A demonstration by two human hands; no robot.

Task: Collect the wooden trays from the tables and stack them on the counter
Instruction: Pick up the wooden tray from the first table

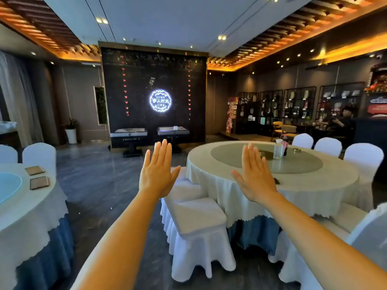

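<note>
on left round table [31, 197]: two wooden trays [34, 170] [39, 182], side by side. left hand [156, 174] and right hand [254, 176]: raised apart, fingers flat, empty.

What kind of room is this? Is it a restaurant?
Probably yes, a restaurant banquet room: big round table with a tablecloth and turntable, white covered chairs around it, and a glowing sign on the far wall.

Two flat square wooden trays — one [34, 170], another [39, 182] — lie at nine o'clock. Two round white-clothed tables: one [31, 206] at eight o'clock, one [240, 185] at two o'clock. Two dark pedestal tables [128, 132] [173, 130] — twelve o'clock.
</note>
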